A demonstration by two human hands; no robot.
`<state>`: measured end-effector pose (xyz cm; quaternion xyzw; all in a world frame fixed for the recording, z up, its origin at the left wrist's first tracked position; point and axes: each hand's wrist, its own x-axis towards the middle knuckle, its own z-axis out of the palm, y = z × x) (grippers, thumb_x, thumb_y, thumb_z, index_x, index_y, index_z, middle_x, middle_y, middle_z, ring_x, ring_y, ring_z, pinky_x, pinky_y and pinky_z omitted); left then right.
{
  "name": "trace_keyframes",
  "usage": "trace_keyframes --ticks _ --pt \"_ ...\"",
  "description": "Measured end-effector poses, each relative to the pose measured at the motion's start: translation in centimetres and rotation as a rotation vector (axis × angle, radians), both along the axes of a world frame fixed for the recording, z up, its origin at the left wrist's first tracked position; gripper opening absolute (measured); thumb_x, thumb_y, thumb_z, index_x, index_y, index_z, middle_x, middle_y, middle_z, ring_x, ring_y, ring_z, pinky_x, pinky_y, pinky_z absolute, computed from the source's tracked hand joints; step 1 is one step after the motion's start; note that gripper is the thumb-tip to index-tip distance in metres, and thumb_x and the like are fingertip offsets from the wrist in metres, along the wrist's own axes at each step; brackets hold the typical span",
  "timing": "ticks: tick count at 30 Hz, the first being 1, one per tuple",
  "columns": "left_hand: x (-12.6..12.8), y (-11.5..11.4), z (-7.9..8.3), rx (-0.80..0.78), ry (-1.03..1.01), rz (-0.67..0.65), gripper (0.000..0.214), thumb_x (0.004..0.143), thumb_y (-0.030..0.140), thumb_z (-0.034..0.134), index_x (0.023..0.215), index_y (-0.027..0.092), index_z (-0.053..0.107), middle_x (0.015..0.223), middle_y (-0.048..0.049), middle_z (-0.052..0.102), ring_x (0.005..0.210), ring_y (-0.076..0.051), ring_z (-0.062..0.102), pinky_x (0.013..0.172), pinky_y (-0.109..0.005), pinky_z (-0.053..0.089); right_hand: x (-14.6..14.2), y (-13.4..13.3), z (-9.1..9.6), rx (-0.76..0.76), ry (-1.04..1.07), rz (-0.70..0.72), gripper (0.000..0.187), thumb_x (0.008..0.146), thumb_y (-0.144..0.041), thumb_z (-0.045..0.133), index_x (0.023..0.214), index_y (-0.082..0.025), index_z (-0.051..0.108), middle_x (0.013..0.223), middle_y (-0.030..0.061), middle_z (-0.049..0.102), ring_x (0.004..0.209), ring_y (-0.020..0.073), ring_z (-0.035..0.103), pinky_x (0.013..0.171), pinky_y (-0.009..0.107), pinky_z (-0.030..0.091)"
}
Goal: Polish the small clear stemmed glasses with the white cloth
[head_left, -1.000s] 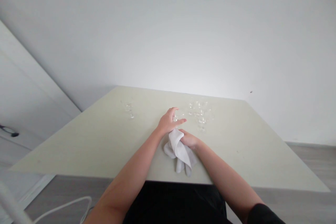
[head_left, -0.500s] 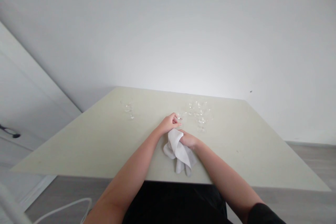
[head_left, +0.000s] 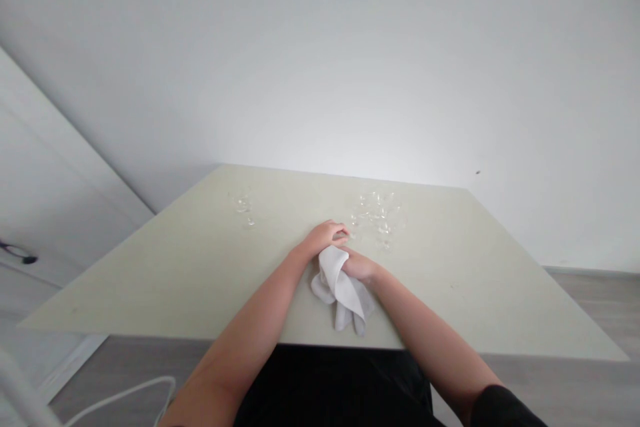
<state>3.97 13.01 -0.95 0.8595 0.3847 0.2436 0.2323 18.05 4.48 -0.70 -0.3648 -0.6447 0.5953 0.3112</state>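
At my far left stands a white panelled cupboard [head_left: 55, 180] with a dark curved handle [head_left: 30, 259], and below it on the near side a thin white cable [head_left: 125, 390] loops past the edge of the pale green, flat-topped table [head_left: 165, 267]. On the table's far left a clear stemmed glass [head_left: 244, 203] sits well apart from my hands. Near the middle, my left hand [head_left: 327, 235] has its fingers curved round toward the thumb; a clear, hard-to-see glass piece [head_left: 354, 219] shows just beyond my fingertips, and I cannot tell whether I am gripping it. Just nearer than that hand, the soft white fabric cloth [head_left: 345, 287] hangs in loose folds toward the table's near edge. My right hand [head_left: 361, 268] is closed on its upper part, the fingertips hidden behind the fabric. Farther off and slightly right, several clear glasses [head_left: 384, 229] cluster tightly, their outlines overlapping. Past the table's right side shows grey wood-look floor [head_left: 595, 300].
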Motion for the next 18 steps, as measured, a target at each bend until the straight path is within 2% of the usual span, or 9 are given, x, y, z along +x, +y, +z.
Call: trace_keyframes --ticks 6,12,18 --pt "0.2 0.35 -0.33 0.101 0.105 -0.087 0.027 0.088 0.031 0.065 0.113 0.024 0.074 0.116 -0.0043 0.075 0.111 -0.022 0.064 0.101 -0.032 0.048 0.03 0.19 -0.3 0.021 -0.003 -0.017 0.035 0.074 -0.05 0.074 0.08 -0.017 0.065 0.084 0.0035 0.067 0.083 0.0202 0.06 0.085 0.037 0.051" --pt "0.3 0.29 -0.35 0.065 0.009 -0.133 0.029 0.088 0.034 0.066 0.115 0.028 0.075 0.12 -0.0044 0.075 0.115 -0.024 0.064 0.105 -0.036 0.046 0.07 0.34 -0.27 0.066 -0.017 -0.009 0.032 0.075 -0.05 0.071 0.074 -0.018 0.063 0.084 0.0036 0.066 0.084 0.0203 0.058 0.086 0.037 0.049" --pt "0.54 0.66 -0.76 0.01 -0.05 -0.153 0.027 0.086 0.034 0.068 0.111 0.03 0.076 0.125 -0.0019 0.074 0.12 -0.022 0.061 0.11 -0.037 0.042 0.02 0.32 -0.15 0.086 -0.031 -0.018 0.021 0.077 -0.039 0.068 0.076 -0.018 0.062 0.081 0.0016 0.063 0.081 0.0189 0.056 0.085 0.036 0.048"
